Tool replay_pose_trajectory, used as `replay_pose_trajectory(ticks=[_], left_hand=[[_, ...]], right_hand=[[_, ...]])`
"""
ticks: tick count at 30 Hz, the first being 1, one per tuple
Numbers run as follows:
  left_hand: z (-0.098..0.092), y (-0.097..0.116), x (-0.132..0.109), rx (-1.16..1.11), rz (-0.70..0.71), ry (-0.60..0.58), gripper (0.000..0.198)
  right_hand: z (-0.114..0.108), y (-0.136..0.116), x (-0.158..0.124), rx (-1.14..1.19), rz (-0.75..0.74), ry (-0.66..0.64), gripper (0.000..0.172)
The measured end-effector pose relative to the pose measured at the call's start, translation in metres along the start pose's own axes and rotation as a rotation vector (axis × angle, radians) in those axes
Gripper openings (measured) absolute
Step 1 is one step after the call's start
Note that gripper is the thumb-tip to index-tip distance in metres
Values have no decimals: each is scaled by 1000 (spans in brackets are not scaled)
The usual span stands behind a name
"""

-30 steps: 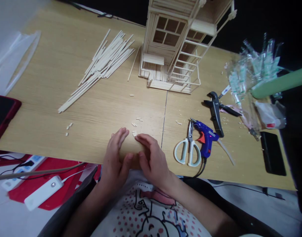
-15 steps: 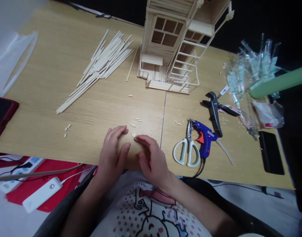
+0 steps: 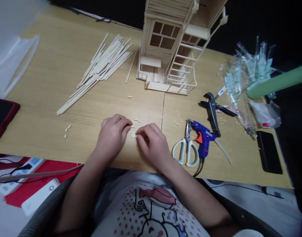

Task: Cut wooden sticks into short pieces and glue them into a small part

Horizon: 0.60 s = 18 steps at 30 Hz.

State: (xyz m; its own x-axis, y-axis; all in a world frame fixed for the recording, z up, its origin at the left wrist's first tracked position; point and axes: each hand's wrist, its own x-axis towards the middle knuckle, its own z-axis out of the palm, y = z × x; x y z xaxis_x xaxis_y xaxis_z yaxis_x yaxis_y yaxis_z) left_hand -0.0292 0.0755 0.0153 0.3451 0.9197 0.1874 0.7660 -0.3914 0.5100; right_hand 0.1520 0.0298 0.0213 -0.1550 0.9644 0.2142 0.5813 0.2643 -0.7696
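My left hand [image 3: 112, 135] and my right hand [image 3: 153, 144] rest on the wooden table [image 3: 54, 98] near its front edge, fingers curled. Both sets of fingertips meet at a small bundle of short cut sticks [image 3: 133, 134] lying on the table; the hands pinch at it from either side. A few more short stick pieces [image 3: 137, 120] lie just beyond. Farther back stands a model house [image 3: 175, 42] built of thin sticks, with a ladder on its right side.
A pile of long thin sticks [image 3: 101, 67] lies at the back left. White-handled scissors [image 3: 185, 148], a blue glue gun [image 3: 202, 140] and black cutters [image 3: 212, 112] lie to the right. Plastic wrappers [image 3: 247, 79], a black phone [image 3: 268, 151], a red-cased tablet [image 3: 2, 115].
Both hands slid forward from the table's front edge and went from lying flat to curled, fingertips closing on the small bundle of cut sticks.
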Motion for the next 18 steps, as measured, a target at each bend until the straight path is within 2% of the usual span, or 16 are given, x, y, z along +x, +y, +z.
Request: replay_pose_trajectory(ticks=[11,18], left_hand=[[-1,-3,-3,9,-13,-10,14],[-9,-12,-28,-20,-35,58,12]], right_hand=[[9,1,-5,-84,-55,-79,15],[12,3,-7,-112,-74,-66,16]])
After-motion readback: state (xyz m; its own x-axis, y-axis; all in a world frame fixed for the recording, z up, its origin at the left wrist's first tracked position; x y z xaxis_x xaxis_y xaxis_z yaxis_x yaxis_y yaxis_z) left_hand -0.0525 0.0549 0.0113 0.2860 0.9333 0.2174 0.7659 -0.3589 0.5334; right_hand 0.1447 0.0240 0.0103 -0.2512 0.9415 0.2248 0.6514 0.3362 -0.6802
